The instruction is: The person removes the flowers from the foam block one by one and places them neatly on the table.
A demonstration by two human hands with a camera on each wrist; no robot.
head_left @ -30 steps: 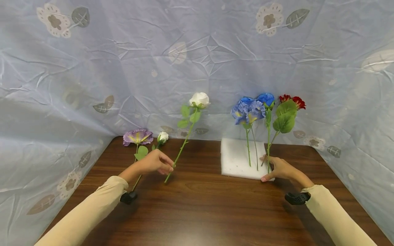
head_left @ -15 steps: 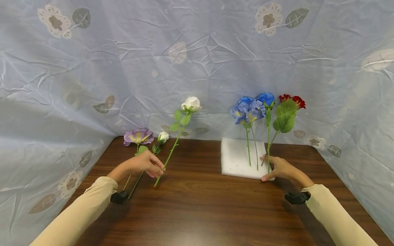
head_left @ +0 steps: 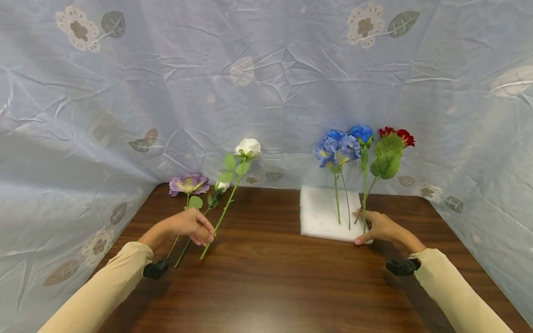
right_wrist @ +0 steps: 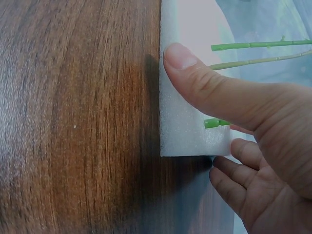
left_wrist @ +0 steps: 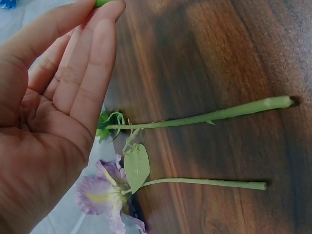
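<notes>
My left hand (head_left: 189, 226) pinches the lower stem of a white rose (head_left: 248, 148), its bloom tilted up and to the right. In the left wrist view only a bit of that green stem shows at the fingertips. Beside this hand lie a purple iris (head_left: 189, 184) and a smaller white rose (head_left: 222, 186), partly hidden behind leaves. My right hand (head_left: 381, 226) grips the right end of a white foam block (head_left: 320, 217), thumb on the front edge (right_wrist: 168, 56). Blue flowers (head_left: 336, 150) and a red flower (head_left: 405, 138) stand upright at the block.
A brown wooden table (head_left: 266, 286) carries everything. Pale patterned cloth (head_left: 266, 92) hangs behind and at both sides. Bare wood lies between the left hand and the foam block. Upright stems stand close to the right hand.
My left hand has moved left and slightly toward me with the white rose, whose bloom has sunk lower. The right hand and foam block have stayed in place.
</notes>
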